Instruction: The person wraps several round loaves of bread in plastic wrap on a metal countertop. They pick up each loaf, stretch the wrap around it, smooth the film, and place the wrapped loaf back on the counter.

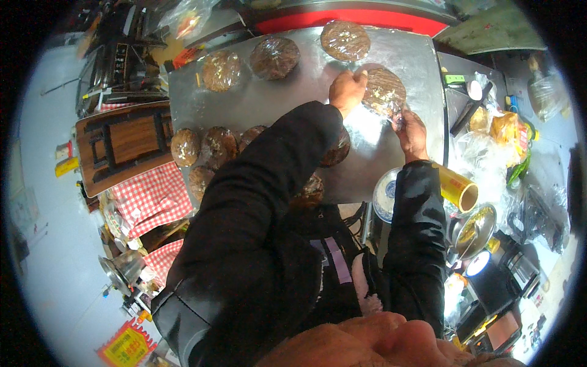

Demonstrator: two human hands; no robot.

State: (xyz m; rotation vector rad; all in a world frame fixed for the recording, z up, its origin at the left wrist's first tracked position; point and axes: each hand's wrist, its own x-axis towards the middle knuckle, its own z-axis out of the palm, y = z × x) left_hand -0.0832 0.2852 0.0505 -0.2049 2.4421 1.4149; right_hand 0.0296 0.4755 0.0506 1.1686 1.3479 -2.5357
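A round brown cake (385, 93) with pale bits on top, wrapped in clear film, is between my two hands at the right part of the metal table (385, 160). My left hand (347, 92) closes on its left edge, thumb against the film. At its lower right edge, the fingers of my right hand (413, 134) pinch the wrapping. Close above lies another wrapped cake (345, 41). More wrapped cakes rest farther left, among them a dark one (274, 58) and a lighter one (221, 71). My sleeves partly hide several cakes nearer to me.
Right of the table are a yellow roll with a hollow core (455, 187), a blue-and-white plate (386, 194) partly under my right arm, and crumpled plastic bags (483, 153). A folded wooden table (125, 144) and red checked cloth (153, 197) stand at the left.
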